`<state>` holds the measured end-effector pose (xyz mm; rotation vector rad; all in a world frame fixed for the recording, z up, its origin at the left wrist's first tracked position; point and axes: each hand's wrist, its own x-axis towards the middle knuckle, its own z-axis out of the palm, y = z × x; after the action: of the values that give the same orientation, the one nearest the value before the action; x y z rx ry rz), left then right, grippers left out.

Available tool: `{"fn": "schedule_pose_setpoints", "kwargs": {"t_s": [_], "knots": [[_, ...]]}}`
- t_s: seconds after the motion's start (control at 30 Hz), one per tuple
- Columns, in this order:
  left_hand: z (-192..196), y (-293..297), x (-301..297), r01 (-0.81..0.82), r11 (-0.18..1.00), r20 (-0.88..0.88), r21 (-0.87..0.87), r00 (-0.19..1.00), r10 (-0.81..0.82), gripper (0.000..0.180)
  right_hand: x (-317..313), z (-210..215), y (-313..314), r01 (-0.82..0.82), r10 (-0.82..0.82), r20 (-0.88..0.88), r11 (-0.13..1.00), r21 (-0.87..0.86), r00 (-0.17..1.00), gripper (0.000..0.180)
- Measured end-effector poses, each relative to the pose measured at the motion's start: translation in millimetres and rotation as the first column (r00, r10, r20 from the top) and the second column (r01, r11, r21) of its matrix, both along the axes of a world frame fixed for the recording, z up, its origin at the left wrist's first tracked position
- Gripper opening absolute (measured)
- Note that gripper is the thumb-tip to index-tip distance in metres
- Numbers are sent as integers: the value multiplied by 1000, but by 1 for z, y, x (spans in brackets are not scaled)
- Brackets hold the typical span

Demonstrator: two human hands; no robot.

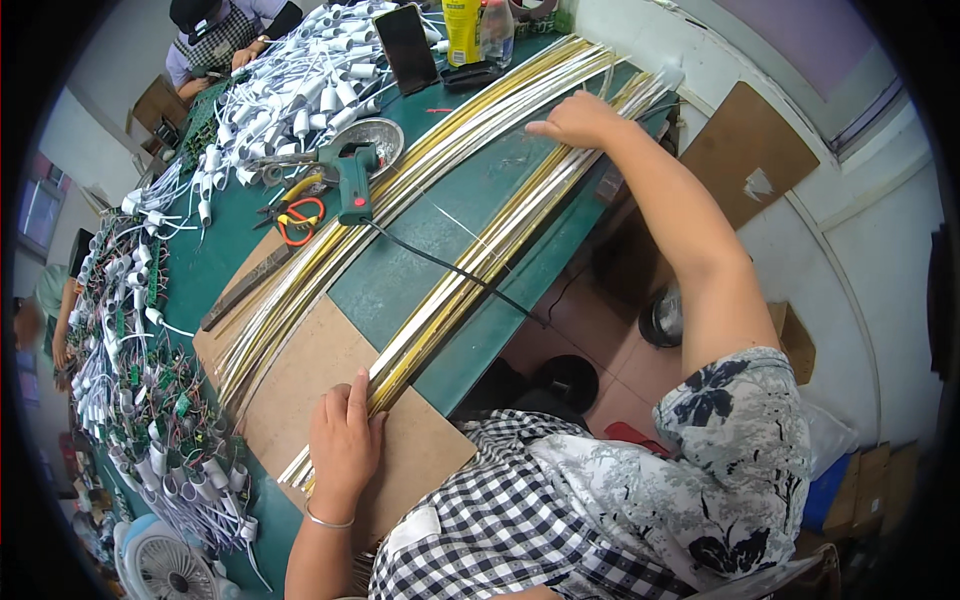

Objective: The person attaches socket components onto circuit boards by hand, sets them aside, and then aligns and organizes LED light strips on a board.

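A long bundle of thin white and yellow strips lies slantwise along the near edge of the green table. My left hand is over its near end, thumb and fingers on either side of the strips, above a brown board. At the far end my right hand curls over the same bundle, its thumb sticking out to the left. A second, wider spread of similar strips runs alongside, farther left. Between the two bundles lies one loose thin strip.
A green glue gun trails a black cord across both bundles. Near it are orange-handled pliers and a metal bowl. White lamp sockets are heaped at the left. A phone stands upright; a co-worker sits beyond.
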<state>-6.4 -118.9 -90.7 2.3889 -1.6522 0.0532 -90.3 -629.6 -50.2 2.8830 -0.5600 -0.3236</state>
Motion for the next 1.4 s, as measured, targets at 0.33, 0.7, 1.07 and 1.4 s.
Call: {"fn": "schedule_pose_setpoints", "kwargs": {"t_s": [0.33,0.7,1.07,1.4], "knots": [[0,-2,-3,-18,1000,10,23,1000,18,72,-33,-5,13,8,61,434,988,-156,899,45],[0,-4,-4,-15,999,17,37,1000,14,69,-34,-36,-3,-168,308,542,941,-293,782,31],[9,-10,-13,-153,976,17,154,988,152,76,-51,-85,87,-141,-185,699,913,382,691,58],[-2,-5,-10,-265,944,24,195,964,265,75,4,-92,68,-205,69,662,970,131,747,46]]}}
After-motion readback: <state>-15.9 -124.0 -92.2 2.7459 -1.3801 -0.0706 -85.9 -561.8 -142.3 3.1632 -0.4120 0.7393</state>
